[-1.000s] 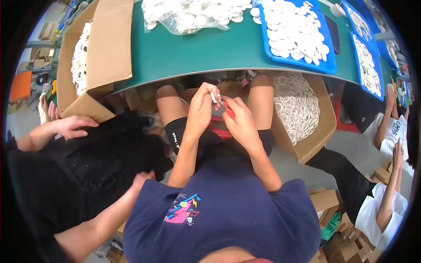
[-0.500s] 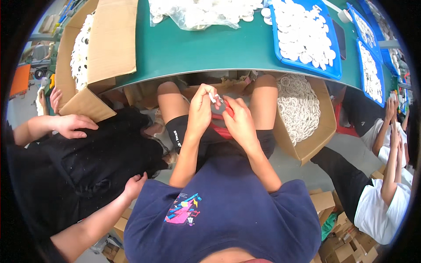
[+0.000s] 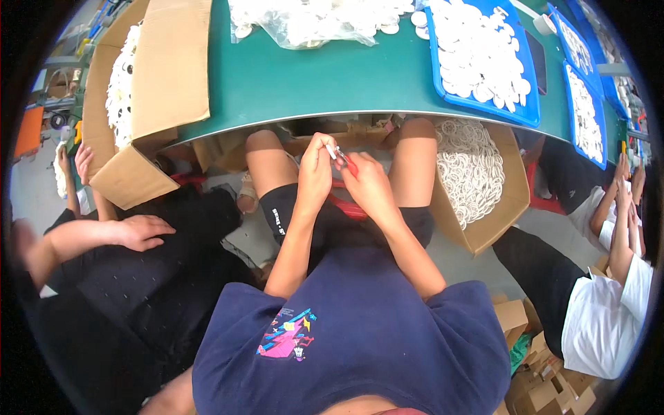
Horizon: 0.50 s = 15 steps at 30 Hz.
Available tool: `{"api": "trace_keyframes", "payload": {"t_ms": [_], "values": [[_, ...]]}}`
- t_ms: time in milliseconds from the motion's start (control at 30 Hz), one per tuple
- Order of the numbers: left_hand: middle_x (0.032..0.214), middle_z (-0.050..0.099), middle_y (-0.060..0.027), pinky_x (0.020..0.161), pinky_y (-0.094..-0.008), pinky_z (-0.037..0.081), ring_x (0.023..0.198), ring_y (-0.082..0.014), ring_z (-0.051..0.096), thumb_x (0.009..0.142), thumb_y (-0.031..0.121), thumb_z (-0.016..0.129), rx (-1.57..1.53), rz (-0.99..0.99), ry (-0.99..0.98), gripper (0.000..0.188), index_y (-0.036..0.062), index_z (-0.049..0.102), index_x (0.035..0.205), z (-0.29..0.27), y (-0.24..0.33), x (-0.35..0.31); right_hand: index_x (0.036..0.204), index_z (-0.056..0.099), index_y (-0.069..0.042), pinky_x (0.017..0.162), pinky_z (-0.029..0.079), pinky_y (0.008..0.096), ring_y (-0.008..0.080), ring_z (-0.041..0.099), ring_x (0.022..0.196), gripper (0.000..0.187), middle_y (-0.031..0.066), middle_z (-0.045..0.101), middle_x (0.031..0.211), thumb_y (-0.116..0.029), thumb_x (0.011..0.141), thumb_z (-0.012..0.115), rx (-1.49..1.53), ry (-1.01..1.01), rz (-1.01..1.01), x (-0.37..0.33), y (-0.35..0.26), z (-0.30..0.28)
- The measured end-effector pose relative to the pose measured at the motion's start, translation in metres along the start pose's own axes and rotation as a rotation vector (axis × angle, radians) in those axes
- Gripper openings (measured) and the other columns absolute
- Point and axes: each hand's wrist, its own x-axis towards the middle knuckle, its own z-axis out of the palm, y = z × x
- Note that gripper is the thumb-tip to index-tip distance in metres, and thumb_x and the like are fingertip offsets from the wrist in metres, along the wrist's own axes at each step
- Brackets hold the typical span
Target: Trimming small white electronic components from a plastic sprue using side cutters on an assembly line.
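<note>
Above my lap, my left hand (image 3: pixel 315 169) pinches a small white plastic piece (image 3: pixel 331 151), seen nearly edge-on. Close by on its right, my right hand (image 3: pixel 371 185) is wrapped round red-handled pliers (image 3: pixel 352 167). The metal jaws of the pliers point up and left, right beside the white piece. Whether they touch or grip it is too small to tell. Both hands are just short of the table's near edge, between my knees.
A green table (image 3: pixel 311 86) curves ahead, bearing a clear bag (image 3: pixel 304 41) of white parts and a blue tray (image 3: pixel 477 105) of white discs. Cartons stand at left (image 3: pixel 171 69) and right (image 3: pixel 517 207), the right one full of white rings (image 3: pixel 470 173). Co-workers sit on both sides; one's hand (image 3: pixel 146 232) is at left.
My right hand has shifted slightly left, bringing the pliers closer to the white piece. The left co-worker has moved; the hand near my left sleeve is gone from there. The left carton has shifted slightly.
</note>
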Motion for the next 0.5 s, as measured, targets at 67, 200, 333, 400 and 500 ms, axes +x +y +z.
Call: {"api": "trace_keyframes", "payload": {"t_ms": [67,200,333,400,500], "values": [[0.08,0.054,-0.0088,0.064,-0.0278,0.045,0.071,-0.0132,0.055,0.095,0.001,0.028,0.162,-0.081,0.127,0.023,0.0012,0.049,0.087,-0.015,-0.018,0.017,0.089,0.064,0.0,0.073,0.048,0.0456,0.0434,0.06,0.08,0.016,0.0212,0.063,0.076,-0.014,0.083,0.059,-0.047,-0.1,0.133,0.026,0.016,0.025],[0.076,0.061,-0.0176,0.059,-0.0387,0.05,0.06,-0.0275,0.06,0.093,0.014,0.04,0.666,-0.237,0.114,0.024,-0.0025,0.058,0.093,-0.028,-0.149,0.097,0.074,0.066,-0.001,0.049,0.049,0.0361,0.0229,0.062,0.051,0.025,0.0099,0.064,0.062,-0.024,0.082,0.062,0.058,-0.431,0.539,0.098,0.161,0.072],[0.077,0.065,-0.0218,0.062,-0.0473,0.052,0.066,-0.0338,0.066,0.094,0.023,0.043,1.209,0.011,0.064,0.032,-0.0037,0.06,0.095,-0.164,-0.17,0.152,0.069,0.065,-0.001,0.039,0.043,0.0312,0.0167,0.056,0.043,0.03,0.0069,0.06,0.057,-0.028,0.082,0.062,0.133,-0.513,0.504,0.151,0.097,0.123],[0.08,0.065,-0.0233,0.065,-0.0472,0.053,0.07,-0.0328,0.067,0.093,0.023,0.044,1.065,-0.227,-0.039,0.029,-0.0011,0.06,0.095,-0.11,-0.173,0.143,0.066,0.064,-0.002,0.037,0.041,0.0321,0.0162,0.053,0.04,0.033,0.0063,0.058,0.054,-0.03,0.083,0.062,0.23,-0.432,0.628,0.125,0.149,0.106],[0.069,0.061,-0.0132,0.058,-0.0389,0.048,0.06,-0.023,0.059,0.089,0.022,0.049,0.773,-0.269,-0.171,0.025,-0.0008,0.059,0.092,-0.093,-0.145,0.113,0.067,0.063,-0.004,0.038,0.038,0.0279,0.0131,0.051,0.04,0.036,0.0028,0.053,0.05,-0.033,0.088,0.064,0.608,-0.218,0.523,0.062,0.155,0.085]]}}
